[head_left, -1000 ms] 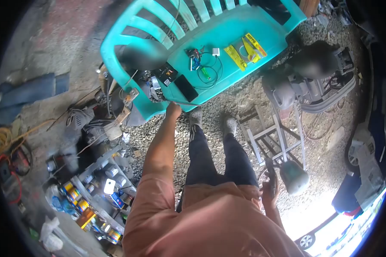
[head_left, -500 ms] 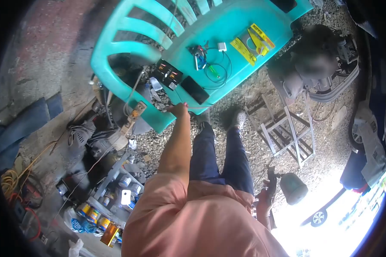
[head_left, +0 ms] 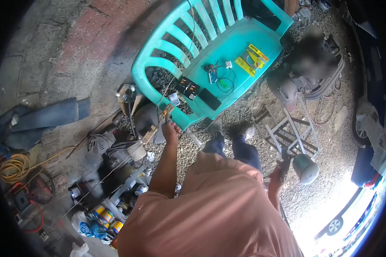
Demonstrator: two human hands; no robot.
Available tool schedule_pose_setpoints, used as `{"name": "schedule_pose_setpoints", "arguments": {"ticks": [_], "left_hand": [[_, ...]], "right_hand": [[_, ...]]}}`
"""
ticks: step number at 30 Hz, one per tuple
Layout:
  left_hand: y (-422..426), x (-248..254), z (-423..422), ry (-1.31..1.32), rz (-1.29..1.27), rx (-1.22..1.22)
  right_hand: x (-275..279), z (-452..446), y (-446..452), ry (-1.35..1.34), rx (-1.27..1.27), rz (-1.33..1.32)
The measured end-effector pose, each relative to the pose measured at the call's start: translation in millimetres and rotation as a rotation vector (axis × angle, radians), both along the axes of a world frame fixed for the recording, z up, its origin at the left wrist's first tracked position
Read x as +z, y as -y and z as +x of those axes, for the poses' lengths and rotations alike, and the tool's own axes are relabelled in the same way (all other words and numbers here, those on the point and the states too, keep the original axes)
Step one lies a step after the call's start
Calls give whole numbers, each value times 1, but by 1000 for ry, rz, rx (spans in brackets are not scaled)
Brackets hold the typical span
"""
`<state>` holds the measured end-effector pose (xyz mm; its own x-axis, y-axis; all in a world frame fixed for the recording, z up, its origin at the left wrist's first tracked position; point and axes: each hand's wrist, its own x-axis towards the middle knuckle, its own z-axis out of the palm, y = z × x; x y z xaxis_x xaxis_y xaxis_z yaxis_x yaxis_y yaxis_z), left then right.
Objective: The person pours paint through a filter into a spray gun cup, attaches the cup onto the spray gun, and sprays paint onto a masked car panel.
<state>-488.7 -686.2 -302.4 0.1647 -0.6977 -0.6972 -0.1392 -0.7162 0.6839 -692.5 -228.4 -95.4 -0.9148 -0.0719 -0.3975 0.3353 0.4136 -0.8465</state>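
My right hand [head_left: 278,172] is wrapped round the dark handle of a spray gun [head_left: 285,156] with a rounded, grey-green paint cup [head_left: 306,169], held out at my right side. My left hand [head_left: 171,129] is low beside the front armrest of the green plastic bench [head_left: 182,119], its fingers curled. Whatever they may hold is too small to make out. Right by this hand is a wooden strip with outlets [head_left: 165,113]. On the bench seat lie a black box [head_left: 188,88], a dark flat phone-like thing [head_left: 210,99], a coiled cable with white plug [head_left: 228,64] and yellow packaging [head_left: 252,60].
A metal folding frame [head_left: 289,132] stands on the gravel, near a grey machine [head_left: 317,85] at right. Paint cans [head_left: 107,216] crowd the lower left, with a coiled yellow hose [head_left: 15,169] beyond. A car [head_left: 336,222] is at lower right.
My left hand has moved down from the bench's front edge to beside the armrest and wooden outlet strip. The camera view has shifted. The spray gun stays in my right hand.
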Motion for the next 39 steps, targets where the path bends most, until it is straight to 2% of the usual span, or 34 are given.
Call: {"name": "schedule_pose_setpoints", "arguments": {"ticks": [1,2,5,6,8,10,12,13,15,18,21,23,27,31,39], "left_hand": [[7,-12,18,-13,47,73],[16,-20,36,-14,148,32],[14,-10,71,-134,28,-142],[19,-10,79,-89,13,-191],[23,-10,83,98,-86,-274],[32,-7,78,341,-197,-526],[47,-6,76,650,-320,-951],[47,-8,72,723,-450,-988],[42,34,39,860,-719,-1061],[53,62,8,869,-709,-1116],[67,49,0,909,-723,-1227],[73,50,-7,993,-639,-1312],[70,94,-41,1101,-430,-1361],[94,45,-33,1107,-507,-1442],[102,22,-57,1187,-451,-1613]], "right_hand": [[1,1,0,3,-20,-19],[3,1,2,6,-40,-38],[5,3,-6,-10,25,1],[11,1,-2,-40,59,24],[17,3,2,-65,74,19],[18,5,4,-57,33,-39],[20,9,3,-79,52,-16],[21,11,2,-87,58,-2],[27,15,1,-83,85,35],[29,20,-5,-73,97,79],[24,25,-17,-68,25,59],[19,30,-26,-60,-30,41],[16,41,-36,-49,-113,32],[17,48,-44,-25,-105,104],[27,52,-23,-54,-164,58]]}}
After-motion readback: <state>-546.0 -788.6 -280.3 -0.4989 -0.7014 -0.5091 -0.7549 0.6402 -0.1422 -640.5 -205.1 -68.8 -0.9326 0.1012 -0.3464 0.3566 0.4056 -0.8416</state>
